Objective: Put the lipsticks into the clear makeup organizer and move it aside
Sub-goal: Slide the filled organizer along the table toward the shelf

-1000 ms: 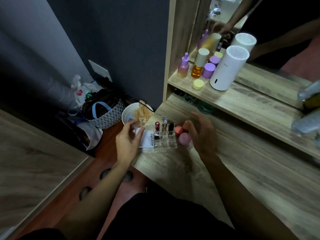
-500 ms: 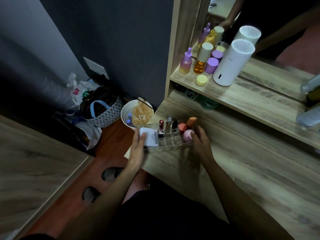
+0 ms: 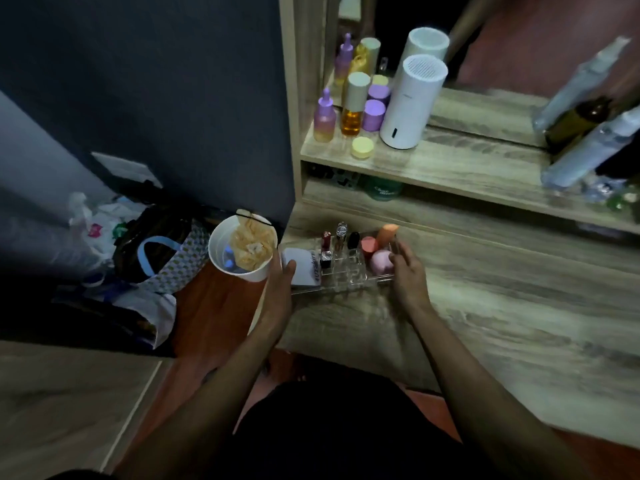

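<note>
While both hands grip it by its ends, the clear acrylic makeup organizer (image 3: 341, 271) sits at the far left corner of the wood-grain desk (image 3: 485, 306), its left end at or just past the desk edge. Left hand (image 3: 280, 282) clamped on the left end, thumb lying over the white square compact (image 3: 300, 268) in the left compartment; right hand (image 3: 407, 275) clamped on the right end, fingers (image 3: 398, 259) against the pink egg-shaped sponge (image 3: 381, 263). Four lipsticks stand upright in the middle slots: dark red lipstick (image 3: 325, 240), silver-capped lipstick (image 3: 341, 232), black lipstick (image 3: 353, 240) in the back row, a short red-and-silver lipstick (image 3: 326, 259) in front. Orange sponge (image 3: 386, 234) and coral round sponge (image 3: 367, 244) sit in the right compartment behind the pink one. White paper bucket with crumpled tan wrapper (image 3: 242, 249) is on the floor side, just beside the left hand. Shelf above holds a white cylindrical humidifier (image 3: 412, 102) and purple and amber bottles (image 3: 349, 112)
</note>
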